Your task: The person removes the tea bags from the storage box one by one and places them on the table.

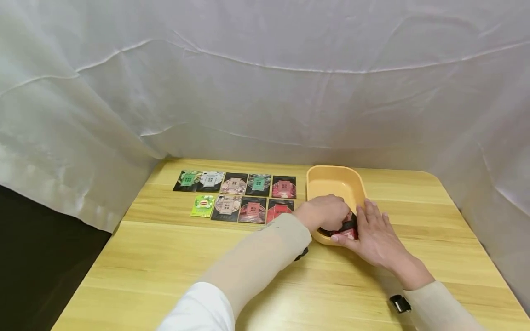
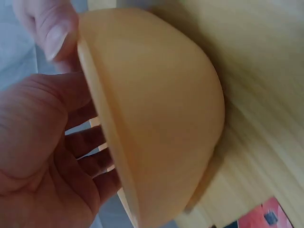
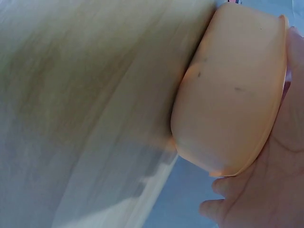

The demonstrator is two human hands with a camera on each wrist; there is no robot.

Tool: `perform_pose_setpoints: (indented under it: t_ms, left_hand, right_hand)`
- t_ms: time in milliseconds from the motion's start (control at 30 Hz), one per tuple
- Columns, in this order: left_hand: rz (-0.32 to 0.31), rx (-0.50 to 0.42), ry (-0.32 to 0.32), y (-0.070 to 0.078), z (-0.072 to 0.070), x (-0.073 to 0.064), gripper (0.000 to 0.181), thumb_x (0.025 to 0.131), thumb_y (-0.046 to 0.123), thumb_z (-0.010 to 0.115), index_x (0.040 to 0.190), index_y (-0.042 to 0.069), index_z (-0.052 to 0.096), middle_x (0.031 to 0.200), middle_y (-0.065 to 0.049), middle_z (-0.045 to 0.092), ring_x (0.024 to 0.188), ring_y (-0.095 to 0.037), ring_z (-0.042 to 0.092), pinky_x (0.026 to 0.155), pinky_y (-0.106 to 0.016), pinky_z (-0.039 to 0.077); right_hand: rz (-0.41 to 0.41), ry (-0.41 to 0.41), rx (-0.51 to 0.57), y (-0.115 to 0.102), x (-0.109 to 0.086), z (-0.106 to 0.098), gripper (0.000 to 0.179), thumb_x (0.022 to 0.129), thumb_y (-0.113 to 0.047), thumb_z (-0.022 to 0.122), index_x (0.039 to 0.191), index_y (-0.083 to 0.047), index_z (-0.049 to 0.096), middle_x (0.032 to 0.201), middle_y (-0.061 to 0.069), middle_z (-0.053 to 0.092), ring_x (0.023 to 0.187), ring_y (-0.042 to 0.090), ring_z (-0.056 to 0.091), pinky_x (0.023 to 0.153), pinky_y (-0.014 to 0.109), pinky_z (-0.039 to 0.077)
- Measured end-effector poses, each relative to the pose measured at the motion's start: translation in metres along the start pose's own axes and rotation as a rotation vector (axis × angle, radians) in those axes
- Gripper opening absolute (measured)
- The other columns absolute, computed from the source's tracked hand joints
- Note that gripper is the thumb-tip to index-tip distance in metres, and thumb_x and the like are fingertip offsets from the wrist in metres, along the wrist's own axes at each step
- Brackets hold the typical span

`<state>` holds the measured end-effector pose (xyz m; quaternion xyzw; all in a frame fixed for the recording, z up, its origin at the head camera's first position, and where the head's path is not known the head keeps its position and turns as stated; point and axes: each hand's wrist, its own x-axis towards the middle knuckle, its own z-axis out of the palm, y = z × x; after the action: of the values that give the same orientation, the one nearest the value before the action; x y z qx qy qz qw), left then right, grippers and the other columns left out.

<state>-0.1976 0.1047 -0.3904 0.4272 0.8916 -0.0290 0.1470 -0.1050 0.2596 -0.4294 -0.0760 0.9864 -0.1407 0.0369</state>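
Observation:
A yellow-orange plastic tub stands on the table. Dark and red tea packets lie in its near end. My left hand reaches over the rim into the tub, fingers bent down among the packets. In the left wrist view, the left palm faces the tub's wall and its fingertips are hidden behind the rim, so I cannot tell whether they pinch a packet. My right hand rests along the right near rim, fingers straight and thumb over the near edge. The right wrist view shows this hand against the tub's outside.
Left of the tub, several flat tea packets lie in two rows, among them a red one and a light green one. Pale cloth hangs behind the wooden table. My left forearm crosses the table's middle.

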Motion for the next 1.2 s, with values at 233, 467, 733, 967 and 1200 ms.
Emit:
perform_pose_setpoints:
  t_ms: [233, 467, 733, 967, 1200]
  left_hand:
    - [-0.056, 0.04, -0.038, 0.009, 0.008, 0.011, 0.044, 0.101, 0.062, 0.059, 0.13, 0.031, 0.071, 0.132, 0.009, 0.067, 0.12, -0.015, 0.063, 0.099, -0.034, 0.057]
    - [-0.078, 0.06, -0.048, 0.005, 0.018, 0.013, 0.043, 0.101, 0.057, 0.062, 0.138, 0.035, 0.066, 0.138, 0.01, 0.064, 0.122, -0.017, 0.063, 0.099, -0.035, 0.057]
    - [-0.078, 0.023, -0.087, -0.001, 0.001, 0.005, 0.026, 0.098, 0.038, 0.072, 0.122, 0.026, 0.072, 0.118, 0.006, 0.07, 0.101, -0.011, 0.063, 0.084, -0.029, 0.056]
    - [-0.103, 0.004, -0.106, 0.0, 0.001, 0.005, 0.081, 0.092, 0.054, 0.078, 0.161, 0.029, 0.043, 0.153, 0.002, 0.055, 0.135, -0.02, 0.056, 0.111, -0.034, 0.049]
    - [-0.116, -0.02, -0.107, -0.001, 0.008, 0.008, 0.079, 0.093, 0.045, 0.079, 0.161, 0.04, 0.04, 0.151, 0.005, 0.056, 0.132, -0.019, 0.056, 0.109, -0.035, 0.05]
  right_hand:
    - [0.016, -0.019, 0.012, 0.0, 0.0, 0.001, 0.127, 0.091, -0.082, 0.056, 0.161, 0.016, 0.016, 0.17, 0.038, 0.001, 0.158, 0.056, 0.006, 0.123, 0.076, 0.011]
    - [0.018, -0.006, 0.02, -0.002, 0.0, 0.002, 0.127, 0.09, -0.081, 0.057, 0.16, 0.017, 0.018, 0.169, 0.04, 0.006, 0.157, 0.058, 0.01, 0.123, 0.076, 0.013]
    - [0.007, 0.003, 0.024, 0.001, 0.0, 0.001, 0.125, 0.091, -0.08, 0.058, 0.16, 0.016, 0.019, 0.17, 0.039, 0.005, 0.158, 0.056, 0.01, 0.123, 0.076, 0.013]
    - [0.01, 0.005, 0.022, 0.001, 0.0, 0.001, 0.126, 0.09, -0.08, 0.058, 0.16, 0.016, 0.019, 0.169, 0.04, 0.005, 0.157, 0.057, 0.011, 0.122, 0.076, 0.014]
    - [0.018, -0.005, 0.041, 0.001, 0.0, 0.002, 0.127, 0.09, -0.081, 0.059, 0.161, 0.015, 0.017, 0.17, 0.038, 0.003, 0.158, 0.056, 0.01, 0.122, 0.076, 0.013]
